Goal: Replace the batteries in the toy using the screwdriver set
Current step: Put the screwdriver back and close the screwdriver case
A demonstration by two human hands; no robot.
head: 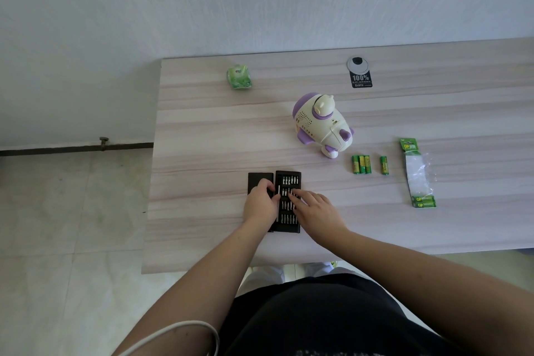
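The black screwdriver set [286, 180] lies open near the table's front edge, with rows of bits and a slim silver driver showing; its black cover [258, 179] sits just to the left. My left hand [260, 204] grips the left side of the tray, thumb by the driver. My right hand [316, 208] reaches over the tray with straight fingers touching the bits. The white and purple toy [320, 121] lies farther back. Three green batteries [361, 164] lie side by side to its right, with a single battery [383, 165] beside them.
A torn green battery pack [417, 173] with batteries left at its near end lies at the right. A green tissue packet [238, 77] sits at the back left. A cable grommet [358, 63] with a black sticker is at the back. The wooden table [202, 139] ends at left over tiled floor.
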